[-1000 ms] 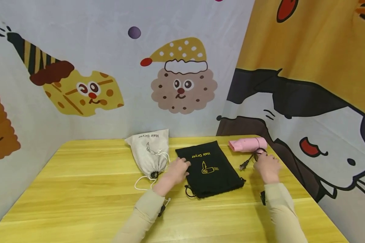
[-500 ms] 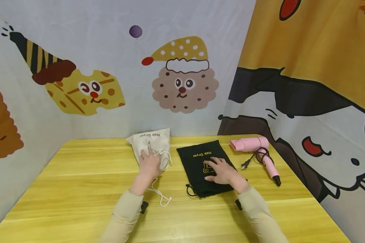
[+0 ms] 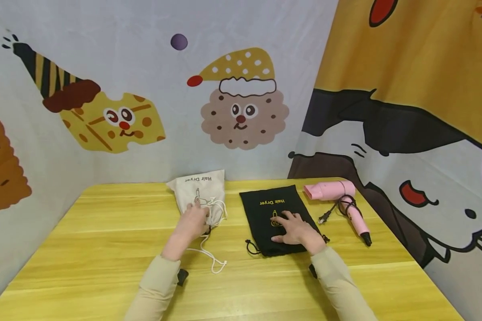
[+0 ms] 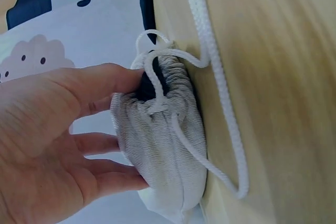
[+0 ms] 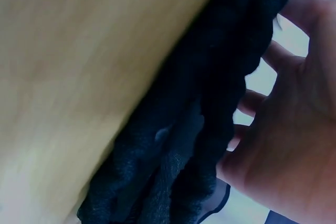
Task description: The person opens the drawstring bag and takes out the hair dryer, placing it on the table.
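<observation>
My left hand (image 3: 190,223) bends over the lower end of a cream drawstring bag (image 3: 201,179), which has a hair dryer drawing and lettering. In the left wrist view, the thumb presses a black cord lock (image 4: 147,83) at the gathered mouth, while the fingers bear on the cloth; their tips are partly hidden. A looped white drawstring (image 4: 231,114) trails onto the table. To the right, my right hand (image 3: 295,229) lies with spread fingers on a flat black drawstring bag (image 3: 265,223). The right wrist view shows that bag's mouth (image 5: 218,77) slightly parted.
A pink hair dryer (image 3: 329,190) lies at the table's right rear, its black cord wound around the handle and the plug (image 3: 324,217) lying beside it. Behind the wooden table (image 3: 104,240) hangs a cartoon-printed cloth (image 3: 144,67).
My right hand has left the hair dryer and come to the black bag, which shifts slightly right. My left hand has moved onto the cream bag, then drawn back toward its mouth, fingers bending.
</observation>
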`<state>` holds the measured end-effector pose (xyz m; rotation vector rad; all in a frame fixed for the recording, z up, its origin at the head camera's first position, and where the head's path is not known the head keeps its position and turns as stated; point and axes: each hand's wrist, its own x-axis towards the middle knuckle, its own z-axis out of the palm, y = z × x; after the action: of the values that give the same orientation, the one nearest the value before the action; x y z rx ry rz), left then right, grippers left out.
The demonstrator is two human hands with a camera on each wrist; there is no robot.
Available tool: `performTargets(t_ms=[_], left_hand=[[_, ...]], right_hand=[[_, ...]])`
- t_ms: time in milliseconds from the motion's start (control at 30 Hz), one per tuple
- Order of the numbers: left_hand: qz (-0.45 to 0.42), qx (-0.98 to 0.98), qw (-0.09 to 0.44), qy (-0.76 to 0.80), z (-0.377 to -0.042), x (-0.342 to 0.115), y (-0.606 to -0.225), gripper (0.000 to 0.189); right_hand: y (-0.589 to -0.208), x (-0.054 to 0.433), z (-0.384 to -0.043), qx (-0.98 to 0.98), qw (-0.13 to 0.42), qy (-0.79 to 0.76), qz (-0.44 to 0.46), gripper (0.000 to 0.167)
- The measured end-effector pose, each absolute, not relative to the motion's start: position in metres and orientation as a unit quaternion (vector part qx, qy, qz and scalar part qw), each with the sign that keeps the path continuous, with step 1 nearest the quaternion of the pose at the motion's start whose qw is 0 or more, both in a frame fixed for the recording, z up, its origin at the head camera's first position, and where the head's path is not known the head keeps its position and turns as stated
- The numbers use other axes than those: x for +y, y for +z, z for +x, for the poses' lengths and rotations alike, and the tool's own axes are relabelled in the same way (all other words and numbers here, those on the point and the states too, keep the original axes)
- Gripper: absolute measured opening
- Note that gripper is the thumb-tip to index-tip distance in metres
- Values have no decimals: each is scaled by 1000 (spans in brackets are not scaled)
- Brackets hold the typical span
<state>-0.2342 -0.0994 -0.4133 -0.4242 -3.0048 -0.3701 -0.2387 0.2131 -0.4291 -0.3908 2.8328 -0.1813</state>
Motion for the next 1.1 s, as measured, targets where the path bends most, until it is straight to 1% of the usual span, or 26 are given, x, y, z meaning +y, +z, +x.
performTargets(t_ms=[267,633,833,900,967,1100], left_hand=[[-168,-973,67,-143,-235,-102,-419,25],[-186,-971,40,-144,-236,-97,-420,29],[-233,-957,58,-160,-236,-88,-420,26],[-249,-952,61,-165,-237,-84,-421,24],[-263,-949,58,-166,-237,-80,-422,24],[-288,-942,50,-162,-237,-74,-424,25]], right_hand=[[-431,225,-243,983,130,-69,-114,62],[-429,224,-246,983,134,-59,-114,64],[-423,217,-244,984,130,-48,-113,61],[-420,211,-242,985,110,-51,-123,57],[-418,204,-242,985,70,-62,-143,53],[-417,184,-243,971,-51,-84,-217,38]])
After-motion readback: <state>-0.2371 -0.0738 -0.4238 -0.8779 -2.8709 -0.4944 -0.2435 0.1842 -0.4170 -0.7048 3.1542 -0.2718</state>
